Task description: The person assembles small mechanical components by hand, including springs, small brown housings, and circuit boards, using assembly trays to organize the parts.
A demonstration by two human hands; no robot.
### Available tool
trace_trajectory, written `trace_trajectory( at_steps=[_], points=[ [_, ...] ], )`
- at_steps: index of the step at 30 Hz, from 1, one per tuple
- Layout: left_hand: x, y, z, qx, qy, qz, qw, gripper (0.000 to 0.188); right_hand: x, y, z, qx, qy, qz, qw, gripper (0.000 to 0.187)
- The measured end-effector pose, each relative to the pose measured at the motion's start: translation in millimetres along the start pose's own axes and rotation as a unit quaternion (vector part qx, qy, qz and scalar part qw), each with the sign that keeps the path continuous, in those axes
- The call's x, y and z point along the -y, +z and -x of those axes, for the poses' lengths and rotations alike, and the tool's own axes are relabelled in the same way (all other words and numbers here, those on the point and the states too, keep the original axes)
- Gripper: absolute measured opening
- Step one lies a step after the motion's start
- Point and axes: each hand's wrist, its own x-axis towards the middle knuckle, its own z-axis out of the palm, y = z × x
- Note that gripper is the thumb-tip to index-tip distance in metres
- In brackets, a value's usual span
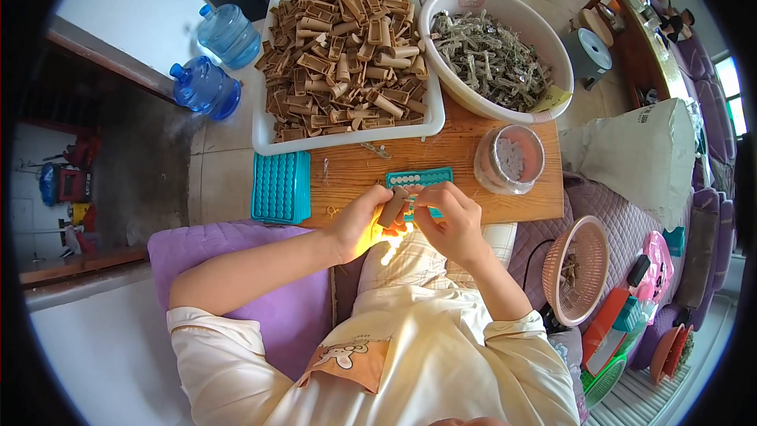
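Note:
My left hand [356, 221] is closed round a brown plastic casing [394, 208], held upright over my lap. Thumb and fingers of my right hand [456, 219] pinch together at the casing's upper end; whatever they grip is too small to make out. Just beyond both hands lies a teal tray [432, 177] with rows of small holes, some holding white round pieces. Beside it on the right stands a clear tub [495, 179] of small whitish pieces. Bright yellow light falls on my left palm and lap.
A white bin [355, 139] heaped with brown casings fills the wooden table's [465, 142] far left. Right of it is a round basin [493, 110] of clear and metallic parts. Stacked teal trays [280, 189] stand at the left edge. A pink basket [601, 264] sits on the sofa.

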Motion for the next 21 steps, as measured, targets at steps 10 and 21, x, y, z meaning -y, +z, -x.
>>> trace_trajectory(
  at_steps=[10, 21],
  points=[
    [2, -11, -6, 0.044, -0.023, 0.037, 0.998, 0.031, -6, 4, 0, 0.007, 0.026, 0.029, 0.999, 0.014],
    [-6, -9, -5, 0.047, 0.015, -0.232, 0.971, 0.029, -5, -9, -3, 0.086, 0.064, 0.010, 0.994, 0.009]
  ],
)
